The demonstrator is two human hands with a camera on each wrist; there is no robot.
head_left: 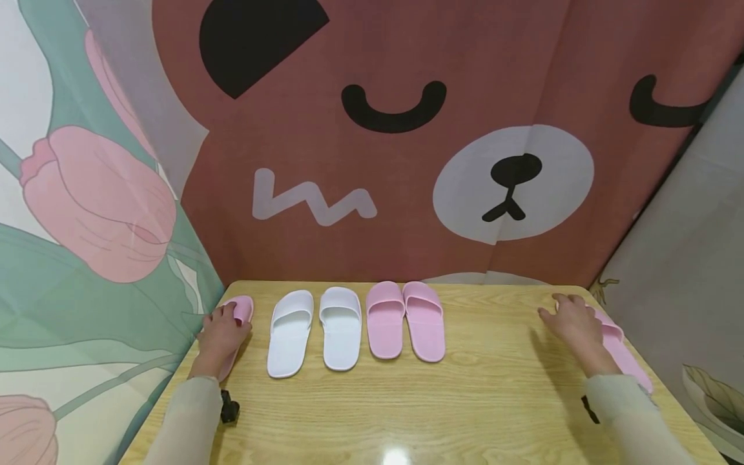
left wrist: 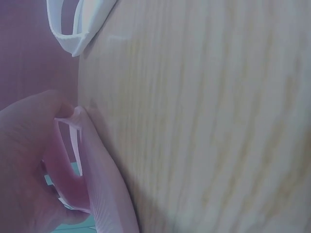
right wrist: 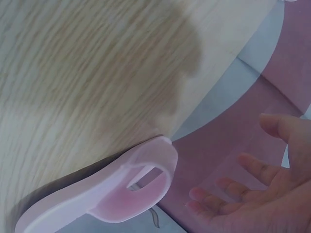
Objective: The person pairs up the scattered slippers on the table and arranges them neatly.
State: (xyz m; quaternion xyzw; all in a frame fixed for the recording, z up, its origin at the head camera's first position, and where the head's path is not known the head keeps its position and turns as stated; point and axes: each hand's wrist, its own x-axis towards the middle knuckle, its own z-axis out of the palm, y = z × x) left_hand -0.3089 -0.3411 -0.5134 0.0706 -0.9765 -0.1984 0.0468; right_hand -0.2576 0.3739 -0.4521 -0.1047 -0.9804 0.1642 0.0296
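Note:
At the table's left edge, my left hand (head_left: 222,332) holds a pink slipper (head_left: 244,309) across its strap. The left wrist view shows the thumb and fingers around the strap of that slipper (left wrist: 109,194), whose sole lies along the tabletop. On the right, my right hand (head_left: 575,323) hovers with loosely bent fingers above and beside another pink slipper (head_left: 628,361). In the right wrist view the fingers (right wrist: 262,170) are apart from that slipper's strap (right wrist: 141,199), with nothing in them.
A pair of white slippers (head_left: 341,339) stands left of centre on the wooden table (head_left: 494,400), with a pair of pink slippers (head_left: 385,329) beside it. A bear-print curtain (head_left: 395,194) hangs behind. Printed cloth flanks both sides.

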